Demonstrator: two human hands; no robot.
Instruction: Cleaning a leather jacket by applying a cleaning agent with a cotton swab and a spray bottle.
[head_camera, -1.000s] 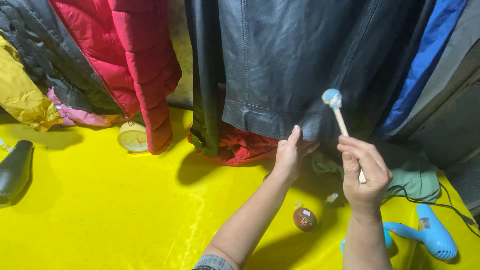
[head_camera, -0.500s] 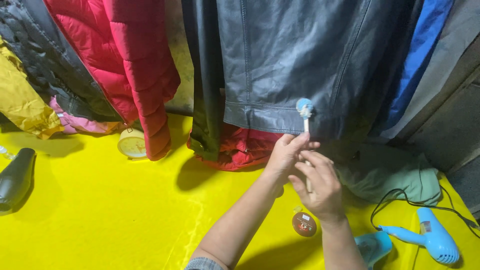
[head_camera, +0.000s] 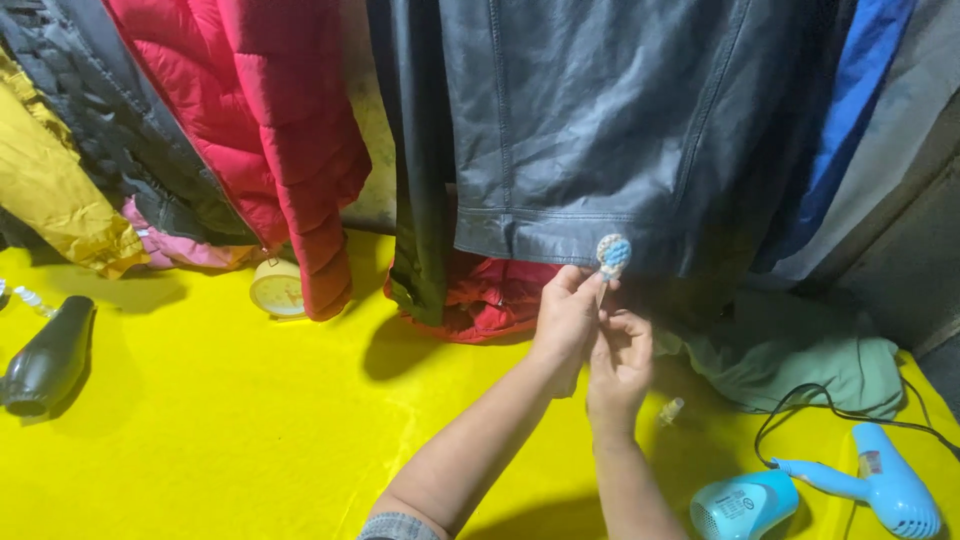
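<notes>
A black leather jacket (head_camera: 620, 130) hangs in front of me. My left hand (head_camera: 566, 318) and my right hand (head_camera: 620, 362) meet just below its hem, both pinching the thin stick of a small round blue-and-white dauber (head_camera: 612, 254). The dauber's round head touches the jacket's bottom hem. The stick is mostly hidden by my fingers.
A red puffer jacket (head_camera: 260, 130), dark and yellow coats hang at left, a blue garment (head_camera: 850, 120) at right. On the yellow surface (head_camera: 200, 430) lie a blue hair dryer (head_camera: 860, 485), a black hair dryer (head_camera: 45, 360), a small clock (head_camera: 277, 290), green cloth (head_camera: 800, 355), red cloth.
My right hand has brought the dauber left and down from mid-air to the jacket's hem. My left hand has let go of the hem and joined the right on the stick.
</notes>
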